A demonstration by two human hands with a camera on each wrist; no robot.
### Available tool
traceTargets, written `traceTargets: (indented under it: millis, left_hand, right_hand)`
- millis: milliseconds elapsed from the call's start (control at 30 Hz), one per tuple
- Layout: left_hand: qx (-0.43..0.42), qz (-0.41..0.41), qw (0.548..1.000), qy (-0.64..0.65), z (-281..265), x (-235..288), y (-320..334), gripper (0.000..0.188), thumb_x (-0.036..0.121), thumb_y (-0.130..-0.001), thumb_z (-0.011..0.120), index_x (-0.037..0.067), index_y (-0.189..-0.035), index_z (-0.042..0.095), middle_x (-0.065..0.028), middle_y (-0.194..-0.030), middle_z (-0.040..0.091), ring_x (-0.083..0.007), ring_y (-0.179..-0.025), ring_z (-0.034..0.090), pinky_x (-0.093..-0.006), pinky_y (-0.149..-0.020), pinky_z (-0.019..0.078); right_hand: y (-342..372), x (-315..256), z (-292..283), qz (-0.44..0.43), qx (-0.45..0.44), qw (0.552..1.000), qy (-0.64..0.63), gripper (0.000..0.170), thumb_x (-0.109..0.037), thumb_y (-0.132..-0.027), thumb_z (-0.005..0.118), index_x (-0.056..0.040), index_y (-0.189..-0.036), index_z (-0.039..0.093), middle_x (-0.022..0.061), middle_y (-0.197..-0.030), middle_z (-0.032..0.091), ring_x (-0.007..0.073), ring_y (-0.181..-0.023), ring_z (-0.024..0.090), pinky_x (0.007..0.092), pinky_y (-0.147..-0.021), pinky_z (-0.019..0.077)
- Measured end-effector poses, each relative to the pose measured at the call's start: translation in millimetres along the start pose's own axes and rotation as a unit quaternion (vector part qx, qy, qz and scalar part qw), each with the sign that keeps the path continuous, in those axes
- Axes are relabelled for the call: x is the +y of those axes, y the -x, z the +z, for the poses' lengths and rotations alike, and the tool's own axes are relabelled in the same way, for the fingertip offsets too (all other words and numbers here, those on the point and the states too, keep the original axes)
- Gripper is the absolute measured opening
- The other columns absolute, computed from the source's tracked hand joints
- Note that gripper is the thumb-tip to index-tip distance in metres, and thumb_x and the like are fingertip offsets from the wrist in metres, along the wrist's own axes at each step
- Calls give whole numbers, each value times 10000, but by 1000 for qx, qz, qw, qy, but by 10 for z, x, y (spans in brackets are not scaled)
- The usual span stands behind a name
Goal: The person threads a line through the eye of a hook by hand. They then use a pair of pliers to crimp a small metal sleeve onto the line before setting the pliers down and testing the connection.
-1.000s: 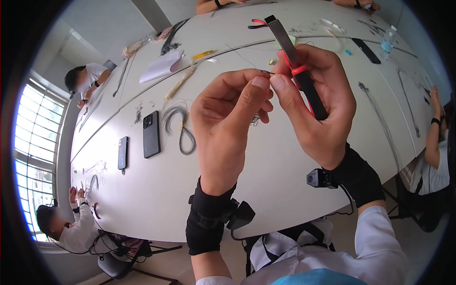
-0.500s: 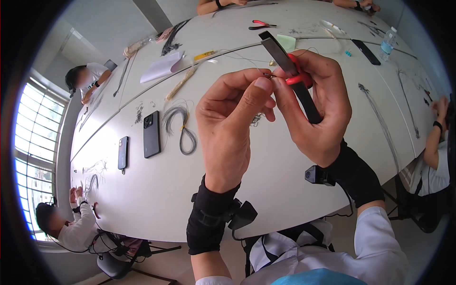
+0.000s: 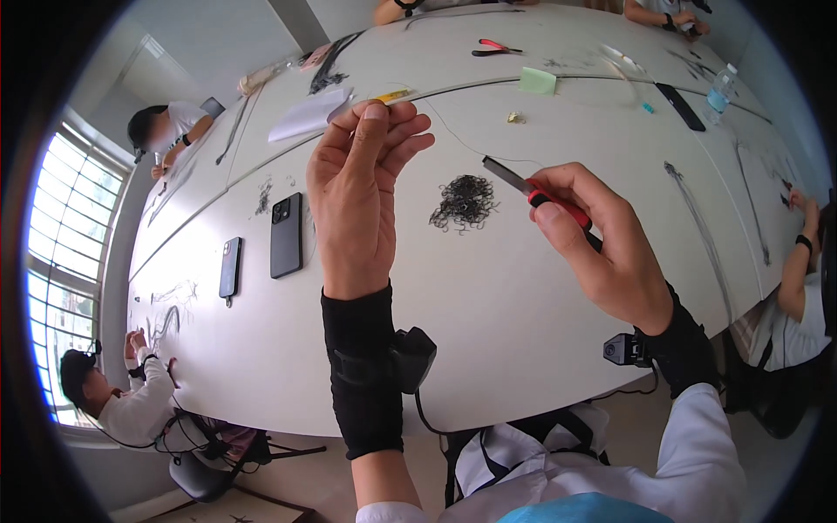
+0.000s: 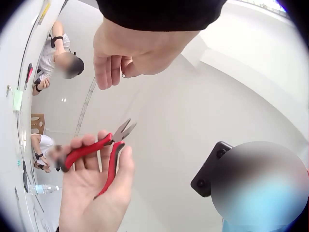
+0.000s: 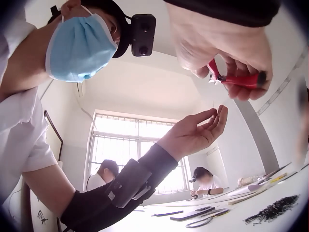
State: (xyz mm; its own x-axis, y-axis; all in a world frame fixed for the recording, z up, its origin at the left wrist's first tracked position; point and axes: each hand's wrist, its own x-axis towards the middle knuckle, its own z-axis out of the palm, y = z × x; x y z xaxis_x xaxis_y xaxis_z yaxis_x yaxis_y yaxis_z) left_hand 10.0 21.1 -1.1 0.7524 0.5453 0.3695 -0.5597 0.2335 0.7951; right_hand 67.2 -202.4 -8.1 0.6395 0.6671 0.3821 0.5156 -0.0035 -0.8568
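Right of centre, the right hand (image 3: 610, 253) grips smooth red-and-black-handled pliers (image 3: 562, 209), metal jaws parted; upper centre-left, the left hand (image 3: 362, 196) pinches a tiny curved metallic piece (image 4: 123, 75). Between them lie tangled, dark curled pieces (image 3: 465, 202).

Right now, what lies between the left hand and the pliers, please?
The head view shows a dark pile and a thin strand between the left hand and pliers.

Red-and-black pliers (image 4: 114, 141), jaws parted, in right hand (image 4: 94, 198), tiny curved wire (image 4: 123, 75), in left hand (image 4: 137, 50)
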Motion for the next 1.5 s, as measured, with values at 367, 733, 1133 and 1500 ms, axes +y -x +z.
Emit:
traceTargets:
  millis: [367,733,1133,1500]
  left_hand:
    - [-70,-10,997,-13,88,68,12,180,41,-972,606,-39,-1131,578,-136,-943,681,-211,-859,692,-331,-810,576]
    - [-155,-23,988,5,133,105,55,184,55,-1002,562,-24,-1166,582,-100,-903,673,-160,-809,636,-302,-766,518]
    - [-183,-39,982,17,131,109,62,149,83,-1001,569,-3,-1122,584,-86,-890,653,-142,-779,610,-281,-725,489]
    - [-222,-135,965,-30,348,71,220,229,105,-1000,548,19,-1207,500,-59,-787,599,-123,-712,530,-274,-662,414]
  right_hand:
    - [623,502,-122,-13,-192,927,320,277,-153,-893,638,-11,-1115,553,139,-973,583,311,-925,553,426,-883,438]
    - [772,750,39,-76,-183,910,365,305,-151,-862,658,-23,-1108,531,136,-1076,530,301,-1018,501,430,-927,410]
    - [530,606,37,-74,-113,956,262,371,-145,-858,712,-25,-1154,523,134,-1124,526,311,-1071,505,421,-956,428]
    - [-315,-163,-186,-81,-30,996,-19,247,-105,-969,626,22,-1180,610,100,-1133,661,166,-1076,632,345,-1037,459]
